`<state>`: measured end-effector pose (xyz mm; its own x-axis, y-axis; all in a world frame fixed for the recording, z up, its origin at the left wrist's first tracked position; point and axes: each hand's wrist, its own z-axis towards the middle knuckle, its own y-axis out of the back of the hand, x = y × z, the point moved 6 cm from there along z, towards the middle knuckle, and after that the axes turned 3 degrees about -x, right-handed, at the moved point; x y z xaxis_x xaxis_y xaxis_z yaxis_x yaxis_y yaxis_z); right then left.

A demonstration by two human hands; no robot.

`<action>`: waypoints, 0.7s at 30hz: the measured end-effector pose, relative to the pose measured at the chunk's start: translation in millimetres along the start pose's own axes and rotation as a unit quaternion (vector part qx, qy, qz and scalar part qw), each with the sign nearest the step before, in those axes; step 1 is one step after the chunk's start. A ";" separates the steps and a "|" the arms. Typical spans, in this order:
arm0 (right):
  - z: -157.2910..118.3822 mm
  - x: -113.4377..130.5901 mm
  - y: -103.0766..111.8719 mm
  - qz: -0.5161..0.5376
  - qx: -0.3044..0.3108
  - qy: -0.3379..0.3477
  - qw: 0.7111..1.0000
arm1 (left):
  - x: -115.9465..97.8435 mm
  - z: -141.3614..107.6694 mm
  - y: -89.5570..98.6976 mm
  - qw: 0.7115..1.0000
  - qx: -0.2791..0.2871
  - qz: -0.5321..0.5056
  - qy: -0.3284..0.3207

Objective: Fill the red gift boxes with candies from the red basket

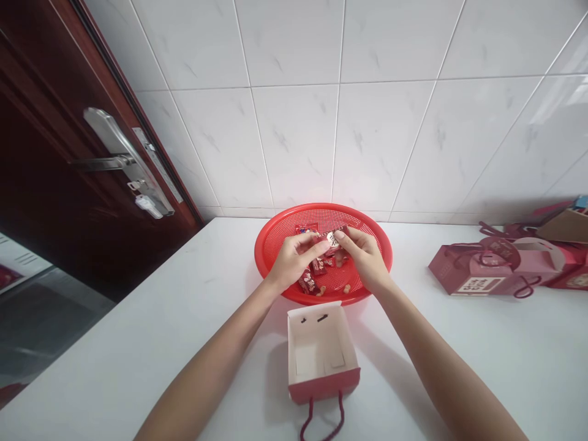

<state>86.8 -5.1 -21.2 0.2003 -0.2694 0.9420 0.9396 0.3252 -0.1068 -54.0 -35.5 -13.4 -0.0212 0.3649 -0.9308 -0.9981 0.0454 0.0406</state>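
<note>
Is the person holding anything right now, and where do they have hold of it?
Yes: a small red packet, above the red basket. The left hand pinches one end, the right hand the other.

1 dark-red packet (334, 239) with a pale round label is held roughly level above the round red mesh basket (370, 288). The basket sits upright on the white bench (184, 318), holding red wrapped pieces (318, 265) and what look like small brown lumps (346, 288). Just nearer, 1 red box (321, 352) lies open, pale inside, its dark cord handle (340, 416) pointing away from the basket.
</note>
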 end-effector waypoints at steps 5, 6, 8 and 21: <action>-0.6 2.0 -4.6 -0.008 0.028 -0.007 1.000 | 1.9 1.6 4.9 1.000 -0.016 0.000 -0.004; -0.7 1.5 -6.2 -0.007 0.038 -0.012 0.999 | 2.9 1.7 5.7 1.000 -0.018 -0.009 0.002; -0.7 0.4 -8.4 0.000 0.053 -0.019 0.998 | 5.1 1.9 6.4 0.999 -0.018 -0.034 0.015; -2.3 -0.1 -10.8 0.015 0.086 -0.007 0.996 | 6.3 1.8 7.9 0.995 -0.045 -0.076 0.040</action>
<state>77.3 -10.7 -20.9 0.2230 -0.2439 0.9438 0.8716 0.4835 -0.0810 -61.9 -31.2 -18.3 0.1295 0.2846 -0.9498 -0.9911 0.0088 -0.1325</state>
